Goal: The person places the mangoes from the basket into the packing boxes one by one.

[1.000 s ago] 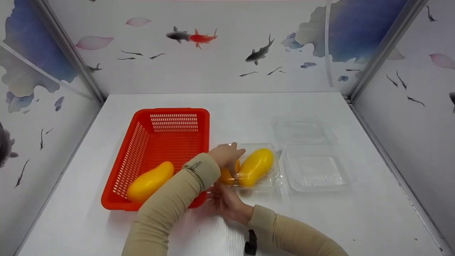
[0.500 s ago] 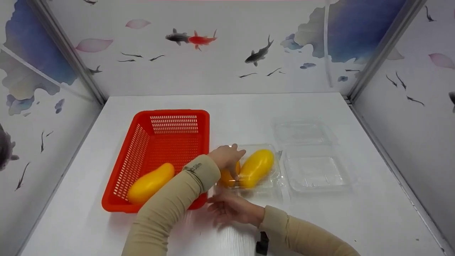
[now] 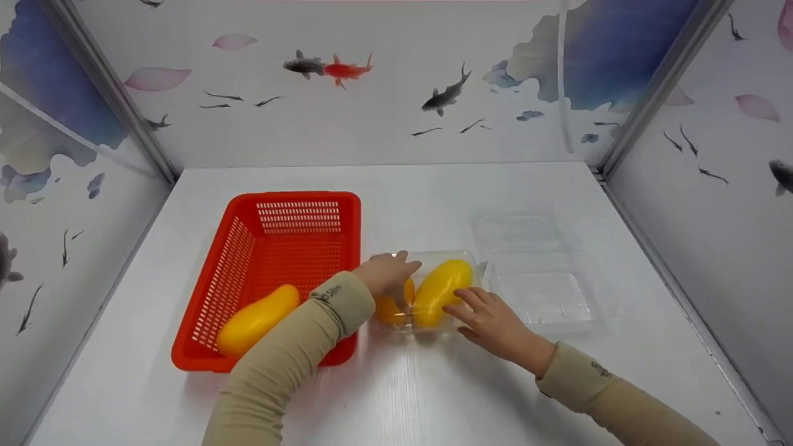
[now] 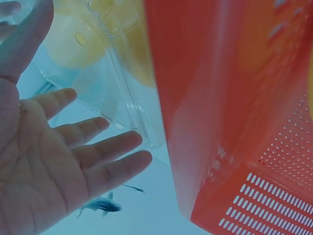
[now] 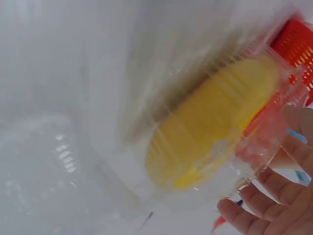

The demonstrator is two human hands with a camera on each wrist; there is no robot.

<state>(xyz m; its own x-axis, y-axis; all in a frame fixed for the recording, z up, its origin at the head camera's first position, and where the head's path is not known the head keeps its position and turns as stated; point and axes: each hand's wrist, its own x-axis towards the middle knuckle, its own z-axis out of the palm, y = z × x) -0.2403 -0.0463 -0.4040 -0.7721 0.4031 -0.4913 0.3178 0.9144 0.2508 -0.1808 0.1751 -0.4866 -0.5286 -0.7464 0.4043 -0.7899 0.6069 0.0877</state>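
Two yellow mangoes lie in a clear plastic box (image 3: 437, 254) beside the red basket; the right mango (image 3: 443, 291) shows well, the left mango (image 3: 389, 311) is partly covered by my left hand (image 3: 387, 275). That hand reaches over the box's left side, and in the left wrist view its fingers (image 4: 107, 152) are spread and straight, holding nothing. My right hand (image 3: 499, 325) is at the box's right front, fingers loosely extended toward the right mango. Contact with the plastic is hard to tell. The right wrist view is blurred, with the right mango (image 5: 210, 117) behind clear plastic.
A red basket (image 3: 358, 217) with slotted walls stands on the left and holds another mango (image 3: 260, 319). To the right lies a second clear box (image 3: 539, 297), opened out with its lid (image 3: 517, 226) at the back. Patterned panels enclose the white table (image 3: 403, 396).
My right hand has moved from the front left of the box, near the basket, to its right front side. The left hand stays over the box. The mangoes have hardly moved.
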